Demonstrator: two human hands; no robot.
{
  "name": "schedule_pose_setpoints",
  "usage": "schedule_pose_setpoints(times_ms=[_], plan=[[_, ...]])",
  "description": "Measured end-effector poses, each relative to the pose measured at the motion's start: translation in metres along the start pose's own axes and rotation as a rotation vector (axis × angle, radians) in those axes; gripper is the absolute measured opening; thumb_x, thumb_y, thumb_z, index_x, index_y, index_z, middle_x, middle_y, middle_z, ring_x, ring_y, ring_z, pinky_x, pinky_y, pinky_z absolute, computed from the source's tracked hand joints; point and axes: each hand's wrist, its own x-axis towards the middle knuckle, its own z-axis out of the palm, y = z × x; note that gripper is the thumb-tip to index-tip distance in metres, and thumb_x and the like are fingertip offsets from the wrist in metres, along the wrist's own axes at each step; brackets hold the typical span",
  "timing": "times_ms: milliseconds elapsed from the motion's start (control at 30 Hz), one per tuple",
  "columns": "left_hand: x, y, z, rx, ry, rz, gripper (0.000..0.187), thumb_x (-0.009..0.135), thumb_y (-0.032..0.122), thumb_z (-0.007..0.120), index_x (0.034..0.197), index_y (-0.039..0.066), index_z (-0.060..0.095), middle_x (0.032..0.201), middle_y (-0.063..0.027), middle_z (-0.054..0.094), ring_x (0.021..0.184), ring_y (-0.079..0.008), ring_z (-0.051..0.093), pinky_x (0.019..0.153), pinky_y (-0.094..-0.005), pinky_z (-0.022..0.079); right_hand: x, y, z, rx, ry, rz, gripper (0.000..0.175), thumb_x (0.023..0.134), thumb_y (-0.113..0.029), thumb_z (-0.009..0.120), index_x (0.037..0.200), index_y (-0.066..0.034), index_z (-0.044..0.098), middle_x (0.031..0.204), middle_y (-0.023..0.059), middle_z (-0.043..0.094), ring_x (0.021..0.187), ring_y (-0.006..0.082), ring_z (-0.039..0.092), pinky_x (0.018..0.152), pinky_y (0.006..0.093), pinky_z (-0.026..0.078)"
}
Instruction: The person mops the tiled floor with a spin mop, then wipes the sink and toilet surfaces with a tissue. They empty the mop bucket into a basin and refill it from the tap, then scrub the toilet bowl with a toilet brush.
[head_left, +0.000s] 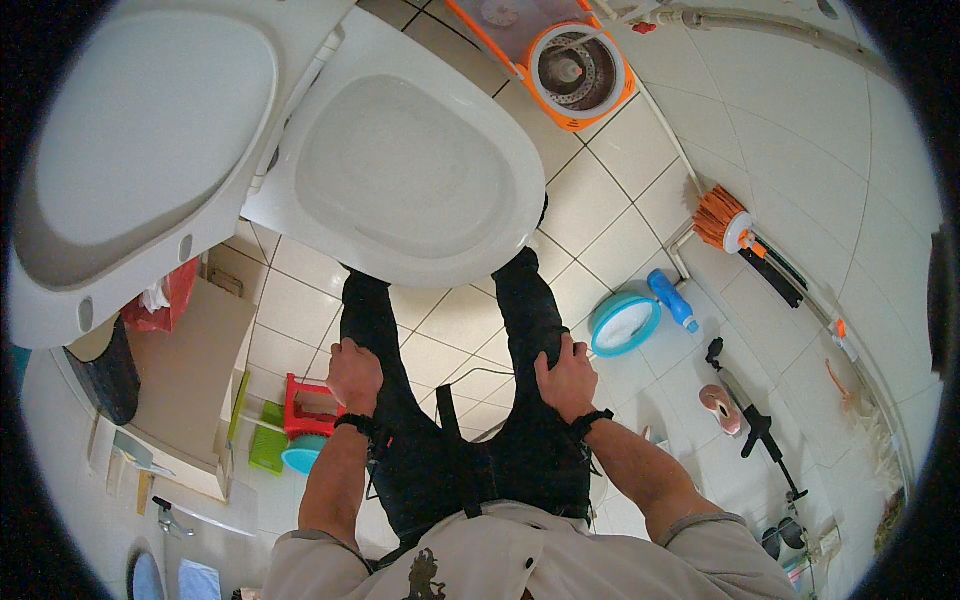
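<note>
My left hand (355, 376) is curled at the outer side of my left thigh, closed on the cloth of my black trousers (465, 472); its fingertips are mostly hidden. On the other thigh, my right hand (570, 376) pinches the trouser cloth between thumb and fingers. Both wrists wear black bands. Ahead of me stands a white toilet (412, 172), its rounded front just over my lower legs. Its lid (157, 120) is raised at the left, joined by a white hinge. My feet are largely hidden beneath the toilet's rim.
An orange spin-mop bucket (576, 75) stands at the top. Right of me are a turquoise basin (626, 324), a blue bottle (673, 300), an orange-bristled brush (721, 217) and a pink slipper (720, 410). A red stool (311, 405) and a beige cabinet (180, 375) are at the left.
</note>
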Motion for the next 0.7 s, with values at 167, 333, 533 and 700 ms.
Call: schedule_pose_setpoints(times_ms=[167, 333, 533, 700], plan=[[0.0008, 0.0007, -0.0006, 0.006, 0.010, -0.005, 0.027, 0.104, 0.025, 0.055, 0.117, 0.005, 0.068, 0.125, -0.0188, 0.068, 0.109, -0.0428, 0.072, 0.085, -0.0606, 0.061, 0.0008, -0.0007, -0.0003, -0.011, -0.007, 0.014, 0.071, 0.100, -0.046, 0.064, 0.152, -0.0006, 0.050, 0.125, 0.0273, 0.063, 0.108, 0.0474, 0.072, 0.085, 0.0584, 0.062], [0.0020, -0.0017, 0.0020, 0.020, 0.004, 0.005, 0.026, 0.104, 0.024, 0.056, 0.116, 0.005, 0.068, 0.124, -0.0189, 0.068, 0.108, -0.0430, 0.073, 0.084, -0.0604, 0.062, 0.0011, -0.0023, -0.0017, -0.016, -0.016, 0.018, 0.070, 0.100, -0.046, 0.063, 0.152, -0.0011, 0.050, 0.126, 0.0267, 0.063, 0.109, 0.0469, 0.071, 0.086, 0.0580, 0.062], [0.0052, -0.0047, 0.0061, 0.017, 0.014, 0.014, 0.026, 0.104, 0.025, 0.055, 0.116, 0.005, 0.068, 0.123, -0.0186, 0.068, 0.108, -0.0429, 0.073, 0.084, -0.0598, 0.062, 0.0012, -0.0033, -0.0036, -0.011, -0.018, 0.010, 0.070, 0.100, -0.046, 0.063, 0.151, -0.0003, 0.050, 0.125, 0.0280, 0.063, 0.107, 0.0476, 0.072, 0.084, 0.0592, 0.062], [0.0052, -0.0037, 0.0048, 0.024, 0.025, 0.008, 0.027, 0.104, 0.026, 0.055, 0.116, 0.006, 0.068, 0.123, -0.0184, 0.069, 0.107, -0.0431, 0.073, 0.083, -0.0599, 0.062, 0.0014, -0.0039, -0.0050, -0.007, -0.012, 0.002, 0.069, 0.100, -0.045, 0.063, 0.151, 0.0004, 0.050, 0.124, 0.0287, 0.063, 0.106, 0.0483, 0.072, 0.083, 0.0599, 0.062]])
